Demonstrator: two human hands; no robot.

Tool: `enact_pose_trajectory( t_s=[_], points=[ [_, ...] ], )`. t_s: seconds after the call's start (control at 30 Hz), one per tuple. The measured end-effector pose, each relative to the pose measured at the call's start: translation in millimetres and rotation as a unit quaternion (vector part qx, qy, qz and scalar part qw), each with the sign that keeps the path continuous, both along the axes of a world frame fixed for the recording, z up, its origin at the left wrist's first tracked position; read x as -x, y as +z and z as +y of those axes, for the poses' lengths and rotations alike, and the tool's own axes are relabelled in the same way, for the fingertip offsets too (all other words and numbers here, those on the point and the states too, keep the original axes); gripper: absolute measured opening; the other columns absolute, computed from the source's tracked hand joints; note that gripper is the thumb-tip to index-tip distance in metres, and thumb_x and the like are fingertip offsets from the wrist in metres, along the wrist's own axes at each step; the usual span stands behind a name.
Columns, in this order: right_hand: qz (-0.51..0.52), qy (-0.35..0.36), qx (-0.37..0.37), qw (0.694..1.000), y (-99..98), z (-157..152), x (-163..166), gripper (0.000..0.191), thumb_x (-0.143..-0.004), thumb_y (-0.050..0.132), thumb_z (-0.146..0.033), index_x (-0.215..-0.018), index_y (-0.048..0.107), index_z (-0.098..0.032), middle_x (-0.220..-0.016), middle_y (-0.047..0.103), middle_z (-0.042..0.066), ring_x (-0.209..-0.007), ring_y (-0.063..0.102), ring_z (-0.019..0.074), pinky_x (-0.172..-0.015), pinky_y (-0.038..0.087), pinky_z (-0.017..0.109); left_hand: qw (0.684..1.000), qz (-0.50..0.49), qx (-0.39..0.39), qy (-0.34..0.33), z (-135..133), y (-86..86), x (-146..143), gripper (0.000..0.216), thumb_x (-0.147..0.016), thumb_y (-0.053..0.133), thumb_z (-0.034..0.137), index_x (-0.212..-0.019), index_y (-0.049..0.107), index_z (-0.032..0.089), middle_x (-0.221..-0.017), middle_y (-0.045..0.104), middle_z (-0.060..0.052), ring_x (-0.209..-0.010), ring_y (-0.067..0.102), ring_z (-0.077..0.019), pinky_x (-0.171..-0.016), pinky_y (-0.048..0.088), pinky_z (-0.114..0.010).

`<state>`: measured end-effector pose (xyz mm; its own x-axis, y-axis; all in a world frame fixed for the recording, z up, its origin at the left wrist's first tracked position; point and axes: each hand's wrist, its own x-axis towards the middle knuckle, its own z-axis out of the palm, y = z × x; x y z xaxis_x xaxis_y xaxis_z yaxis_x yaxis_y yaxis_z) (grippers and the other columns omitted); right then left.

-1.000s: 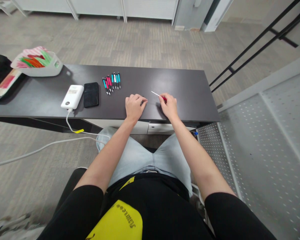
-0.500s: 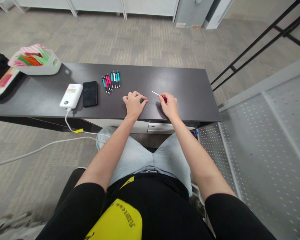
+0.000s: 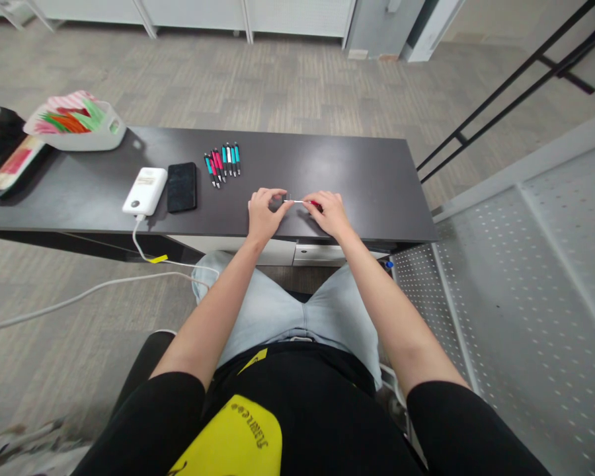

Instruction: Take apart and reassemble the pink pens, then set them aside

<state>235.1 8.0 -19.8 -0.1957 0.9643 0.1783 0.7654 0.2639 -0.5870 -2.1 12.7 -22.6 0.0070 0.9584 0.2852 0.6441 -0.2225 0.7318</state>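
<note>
My right hand (image 3: 330, 213) pinches a slim red pen part (image 3: 315, 204) with a thin white rod (image 3: 297, 201) sticking out leftward, just above the matte dark desk (image 3: 377, 192). My left hand (image 3: 264, 210) curls closed around a small dark piece (image 3: 279, 198) at the rod's tip; its shape is mostly hidden. Glossy teal and pink pens (image 3: 222, 163) lie beyond. Yellow shirt lettering (image 3: 254, 443) is upside down, unreadable.

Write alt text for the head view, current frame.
Seen from above, a seated person's left hand and right hand meet over a dark table, holding a thin white rod with a red pen part between them. Further left lie a row of pens, a black phone, a white power bank and a tub of coloured parts.
</note>
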Motion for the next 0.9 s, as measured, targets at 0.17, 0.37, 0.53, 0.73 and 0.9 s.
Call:
enact_pose_trajectory(
  t_s=[0.17,0.37,0.53,0.73,0.9],
  points=[
    [0.009,0.009,0.002,1.0,-1.2,0.1,0.9,0.035,-0.13,0.067,-0.058,-0.12,0.091,-0.035,-0.124,0.093,0.011,-0.126,0.079,0.0415,-0.126,0.056,0.06,0.994,-0.096,0.046,-0.028,-4.7,-5.2,4.7,0.016,-0.11,0.088,0.027,-0.097,0.08,0.03,-0.103,0.088,-0.005,-0.097,0.078,-0.0278,-0.102,0.066,-0.045],
    [0.085,-0.106,-0.021,0.99,-12.6,11.2,-4.2,0.024,-0.127,0.063,-0.043,-0.126,0.084,-0.031,-0.136,0.092,0.015,-0.132,0.08,0.0411,-0.128,0.061,0.059,0.983,-0.167,0.041,0.067,-6.1,-2.5,3.2,0.029,-0.115,0.084,0.029,-0.091,0.068,0.029,-0.089,0.078,-0.002,-0.083,0.071,-0.0233,-0.087,0.062,-0.04],
    [0.092,-0.113,-0.042,0.988,-21.5,16.3,-5.1,0.032,-0.131,0.057,-0.046,-0.127,0.085,-0.03,-0.139,0.09,0.018,-0.138,0.079,0.0409,-0.133,0.06,0.06,1.0,-0.005,0.025,0.015,-14.9,-5.9,-0.4,0.035,-0.109,0.088,0.026,-0.085,0.064,0.03,-0.091,0.078,-0.005,-0.094,0.075,-0.0301,-0.097,0.06,-0.047],
    [0.089,-0.07,-0.037,0.993,-20.0,13.3,-4.5,0.042,-0.135,0.051,-0.053,-0.14,0.088,-0.033,-0.147,0.092,0.016,-0.141,0.083,0.041,-0.132,0.062,0.061,0.994,0.102,0.031,-0.01,-10.5,-12.7,-12.9,0.035,-0.109,0.088,0.028,-0.086,0.062,0.03,-0.091,0.079,-0.009,-0.109,0.081,-0.0414,-0.106,0.058,-0.054],
    [0.089,-0.045,-0.026,0.995,-18.3,11.6,-6.6,0.041,-0.134,0.052,-0.052,-0.147,0.087,-0.035,-0.15,0.094,0.012,-0.141,0.087,0.0411,-0.132,0.062,0.062,0.996,0.087,0.001,-0.01,0.3,-19.9,-24.3,0.037,-0.106,0.089,0.028,-0.083,0.059,0.031,-0.087,0.079,-0.009,-0.107,0.08,-0.0424,-0.106,0.058,-0.056]
  ],
)
